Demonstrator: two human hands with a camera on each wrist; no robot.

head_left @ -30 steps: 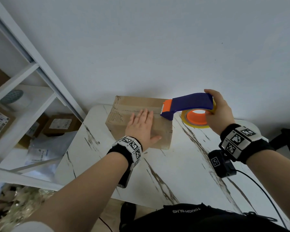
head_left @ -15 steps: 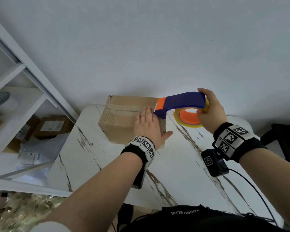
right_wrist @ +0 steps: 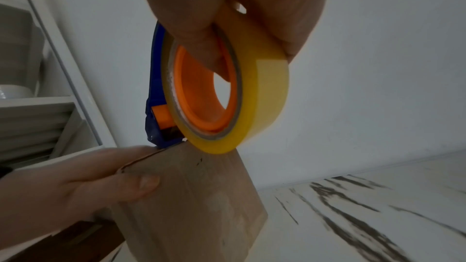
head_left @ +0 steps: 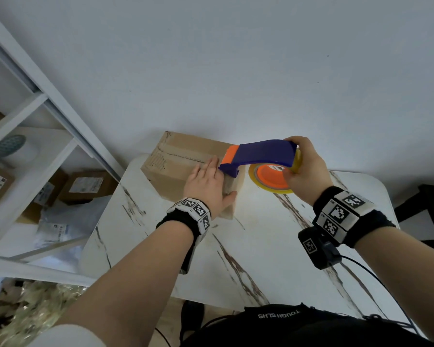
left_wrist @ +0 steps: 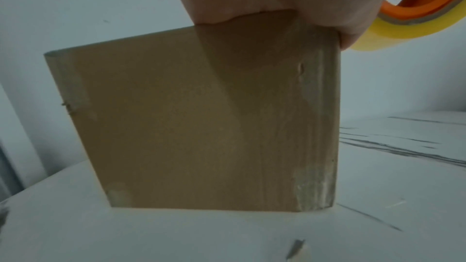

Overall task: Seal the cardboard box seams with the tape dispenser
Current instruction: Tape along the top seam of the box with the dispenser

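Observation:
A brown cardboard box (head_left: 178,169) stands at the far left of the marble table (head_left: 273,246); its side wall (left_wrist: 201,127) fills the left wrist view. My left hand (head_left: 207,186) lies flat on the box's top near the right end, fingers straight, thumb over the near edge (right_wrist: 141,184). My right hand (head_left: 303,169) grips a blue and orange tape dispenser (head_left: 261,154) with a yellow tape roll (right_wrist: 252,95). The dispenser's nose rests on the box's top right end, just beside my left fingertips.
A white shelf unit (head_left: 35,151) with parcels and plastic bags stands left of the table. A plain wall rises right behind the box. A black cable (head_left: 376,279) trails over the table's near right part.
My left hand slid right along the box top, up to the dispenser's nose. The dispenser stayed over the box's right end. The head view shifted slightly.

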